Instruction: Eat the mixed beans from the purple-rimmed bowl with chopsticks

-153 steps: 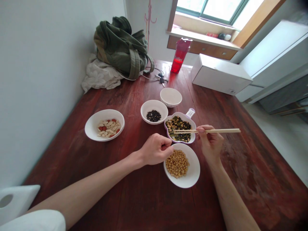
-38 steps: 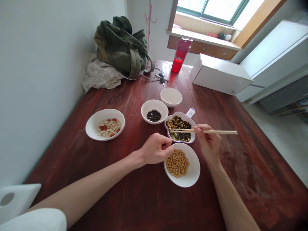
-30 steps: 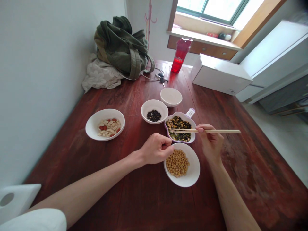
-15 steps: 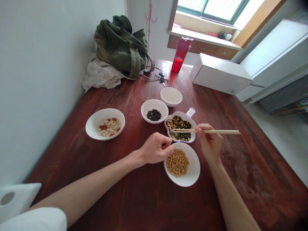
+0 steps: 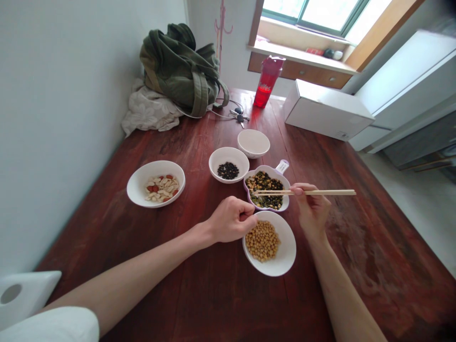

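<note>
My right hand (image 5: 311, 209) grips a pair of wooden chopsticks (image 5: 320, 192), held level with their tips over the purple-rimmed dish (image 5: 283, 186) of mixed dark and yellow beans. My left hand (image 5: 231, 221) is curled shut, its fingertips pinching the rim of the white bowl (image 5: 287, 259) of yellow soybeans. Behind lie a white bowl of black beans (image 5: 228, 164) and an empty white bowl (image 5: 253, 143). To the left stands a white bowl (image 5: 156, 183) with pale seeds and red peanuts.
On the dark red wooden table (image 5: 199, 294) a green bag (image 5: 180, 69) lies on a cloth at the far left corner, with keys (image 5: 238, 115), a red bottle (image 5: 266, 81) and a white box (image 5: 326, 110). A white object (image 5: 24, 294) sits at near left.
The chopstick tips have shifted slightly back and forth over the mixed-bean dish. My left hand has stayed on the soybean bowl's rim.
</note>
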`<state>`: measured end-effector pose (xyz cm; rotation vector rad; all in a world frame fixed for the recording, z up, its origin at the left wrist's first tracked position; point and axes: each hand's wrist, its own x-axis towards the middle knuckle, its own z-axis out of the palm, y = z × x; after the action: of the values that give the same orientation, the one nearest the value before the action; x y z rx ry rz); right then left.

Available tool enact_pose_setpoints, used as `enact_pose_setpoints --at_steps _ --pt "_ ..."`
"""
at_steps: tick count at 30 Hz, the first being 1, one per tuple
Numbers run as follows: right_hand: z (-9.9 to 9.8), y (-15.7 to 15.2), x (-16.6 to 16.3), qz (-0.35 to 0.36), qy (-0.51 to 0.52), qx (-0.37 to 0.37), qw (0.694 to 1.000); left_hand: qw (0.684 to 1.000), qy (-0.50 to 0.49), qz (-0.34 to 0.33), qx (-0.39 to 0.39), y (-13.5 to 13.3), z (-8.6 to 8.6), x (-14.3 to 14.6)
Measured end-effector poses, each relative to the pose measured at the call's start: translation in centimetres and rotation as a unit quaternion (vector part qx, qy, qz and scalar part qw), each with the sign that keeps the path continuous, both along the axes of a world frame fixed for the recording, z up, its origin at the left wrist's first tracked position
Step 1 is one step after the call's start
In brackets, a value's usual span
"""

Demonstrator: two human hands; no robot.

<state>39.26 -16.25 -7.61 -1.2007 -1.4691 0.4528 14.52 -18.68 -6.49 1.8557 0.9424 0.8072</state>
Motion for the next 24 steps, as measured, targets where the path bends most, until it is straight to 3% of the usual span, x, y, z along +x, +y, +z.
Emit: enact_pose_setpoints --at_steps 4,8,12,15,18,20,24 --pt "-0.3 0.5 0.5 -0.009 0.114 -0.018 0.993 1.0 0.0 0.0 0.001 0.0 0.0 0.0" --pt "0.4 0.6 1.1 0.084 0.252 -0.04 0.963 1.0 0.0 -0.001 0.002 0.0 -0.1 0.0" --pt "1.2 0.2 1.3 0.215 0.262 -0.112 0.934 1.0 0.002 -0.001 0.002 0.0 -0.1 0.0" --pt "1.1 -0.1 1.1 0.252 0.252 -0.139 0.924 1.0 0.003 -0.001 0.001 0.0 0.0 0.0" --pt "0.7 0.0 0.7 0.21 0.272 -0.126 0.93 1.0 0.003 0.0 0.0 0.0 0.1 0.0" --pt "0.3 0.3 0.7 0.147 0.271 -0.102 0.946 1.0 0.001 0.0 -0.001 0.0 0.1 0.0" --pt "-0.2 0.6 0.8 0.012 0.149 -0.059 0.987 1.0 0.003 -0.001 -0.005 0.0 0.2 0.0"
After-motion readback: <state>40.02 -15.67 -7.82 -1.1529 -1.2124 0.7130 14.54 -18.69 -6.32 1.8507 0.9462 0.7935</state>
